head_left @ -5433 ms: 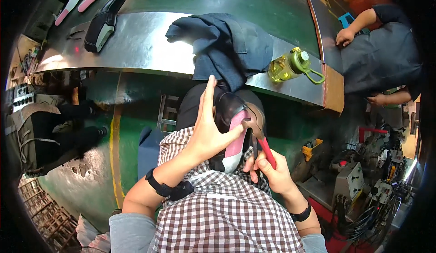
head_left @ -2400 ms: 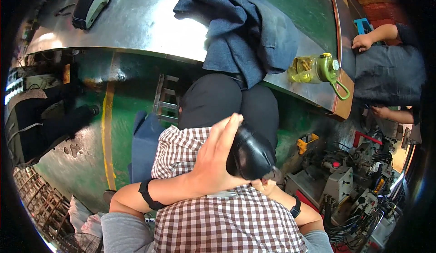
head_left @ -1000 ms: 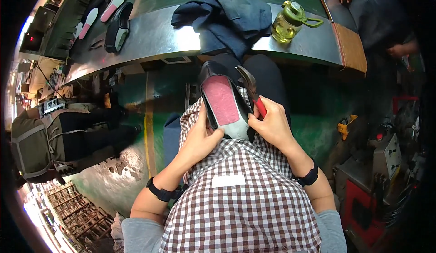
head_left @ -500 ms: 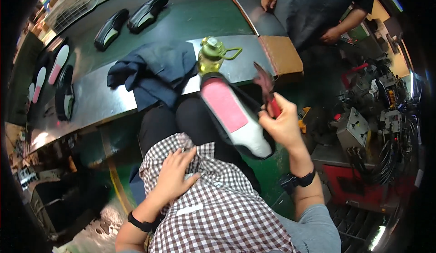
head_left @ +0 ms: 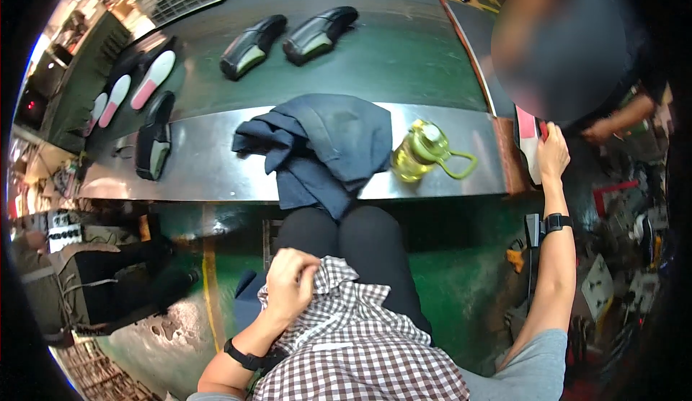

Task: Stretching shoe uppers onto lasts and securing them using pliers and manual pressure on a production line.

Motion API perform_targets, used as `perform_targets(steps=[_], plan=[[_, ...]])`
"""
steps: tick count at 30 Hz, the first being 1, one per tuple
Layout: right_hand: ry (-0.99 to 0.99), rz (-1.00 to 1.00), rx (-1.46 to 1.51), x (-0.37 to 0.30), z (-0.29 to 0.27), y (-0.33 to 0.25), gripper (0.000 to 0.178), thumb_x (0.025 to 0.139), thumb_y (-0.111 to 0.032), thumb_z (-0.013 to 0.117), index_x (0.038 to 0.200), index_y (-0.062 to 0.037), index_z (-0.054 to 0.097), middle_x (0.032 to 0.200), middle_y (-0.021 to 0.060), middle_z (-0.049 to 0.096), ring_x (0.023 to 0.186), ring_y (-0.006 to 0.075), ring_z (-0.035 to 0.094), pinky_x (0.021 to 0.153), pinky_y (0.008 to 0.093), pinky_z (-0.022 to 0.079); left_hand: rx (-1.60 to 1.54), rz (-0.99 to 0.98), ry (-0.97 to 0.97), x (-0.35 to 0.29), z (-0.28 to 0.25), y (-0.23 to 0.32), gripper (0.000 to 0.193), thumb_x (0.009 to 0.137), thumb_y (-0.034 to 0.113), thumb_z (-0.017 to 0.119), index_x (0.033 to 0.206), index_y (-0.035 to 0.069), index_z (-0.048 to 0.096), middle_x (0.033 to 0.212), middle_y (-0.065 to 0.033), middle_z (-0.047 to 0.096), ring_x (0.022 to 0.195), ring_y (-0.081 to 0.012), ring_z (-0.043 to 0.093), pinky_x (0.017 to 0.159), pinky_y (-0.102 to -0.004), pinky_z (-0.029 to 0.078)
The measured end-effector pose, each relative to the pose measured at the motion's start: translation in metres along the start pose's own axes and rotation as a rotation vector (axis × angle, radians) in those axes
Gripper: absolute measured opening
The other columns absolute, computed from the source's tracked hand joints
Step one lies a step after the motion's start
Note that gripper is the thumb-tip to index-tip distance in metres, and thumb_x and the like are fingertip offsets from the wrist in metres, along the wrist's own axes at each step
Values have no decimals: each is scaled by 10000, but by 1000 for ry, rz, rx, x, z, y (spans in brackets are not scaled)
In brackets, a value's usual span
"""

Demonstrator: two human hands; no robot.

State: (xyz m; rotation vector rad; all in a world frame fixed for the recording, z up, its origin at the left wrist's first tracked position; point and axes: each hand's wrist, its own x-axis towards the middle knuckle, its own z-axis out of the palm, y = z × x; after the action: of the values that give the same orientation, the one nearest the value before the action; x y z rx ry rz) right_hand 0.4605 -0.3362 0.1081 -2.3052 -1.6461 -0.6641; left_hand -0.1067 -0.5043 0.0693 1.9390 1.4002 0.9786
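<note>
My right hand (head_left: 553,152) reaches far right, closed on red-handled pliers (head_left: 544,128); only a bit of the handle shows now. Against its fingers is a dark shoe with a white and pink underside (head_left: 528,141), at the table's right end; whether my fingers also grip it is hard to see. My left hand (head_left: 290,282) rests over my lap, fingers curled and pinching the brown-and-white checked apron (head_left: 360,329).
A dark blue cloth (head_left: 324,141) lies on the metal table edge (head_left: 202,174) beside a yellow-green bottle (head_left: 414,156). Several dark shoes (head_left: 252,44) and pale soles (head_left: 153,80) lie left and behind. A co-worker's hand (head_left: 602,131) is at the far right, near machinery (head_left: 598,286).
My right hand has moved outward to the right, carrying the pliers, and the shoe has gone with it. My left hand has curled from lying flat. The view has shifted right.
</note>
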Motion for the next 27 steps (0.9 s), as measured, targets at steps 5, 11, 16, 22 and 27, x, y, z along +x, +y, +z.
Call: perform_targets(steps=[5,11,16,22,27], plan=[[-389,195,232,-23,100,0,267,887,-299,657,979,-60,581,939,221,666,935,464,614,769,539,477,31,72,407,103,-39,5,172,861,-38,641,1026,6,616,1059,-114,622,959,-205,599,873,-303,468],[-310,627,1220,-81,81,-56,128,989,-197,606,984,-70,590,754,-13,556,656,75,529,592,230,447,402,221,290,310,-45,-85,720,778,214,801,1381,21,459,1325,-186,518,1262,-322,491,1067,-423,404],[-393,727,1571,-145,16,-53,173,1001,-168,559,1104,-38,512,836,34,524,665,132,554,592,280,489,668,-187,-26,455,23,-174,1357,565,481,922,1562,65,101,1523,-368,227,1394,-535,280,1154,-535,281],[-356,982,1507,-209,-16,-62,235,995,-173,552,1176,-45,477,863,50,510,653,141,553,561,296,505,680,-306,-178,510,53,-208,1474,496,520,940,1573,90,29,1481,-363,299,1328,-549,372,1120,-545,346],[-278,1054,1585,-233,-30,-67,219,988,-159,551,1166,-61,468,856,51,499,656,142,549,550,298,500,93,-519,-144,499,31,-158,771,571,406,883,1118,-83,644,987,-167,666,893,-295,685,797,-366,546]])
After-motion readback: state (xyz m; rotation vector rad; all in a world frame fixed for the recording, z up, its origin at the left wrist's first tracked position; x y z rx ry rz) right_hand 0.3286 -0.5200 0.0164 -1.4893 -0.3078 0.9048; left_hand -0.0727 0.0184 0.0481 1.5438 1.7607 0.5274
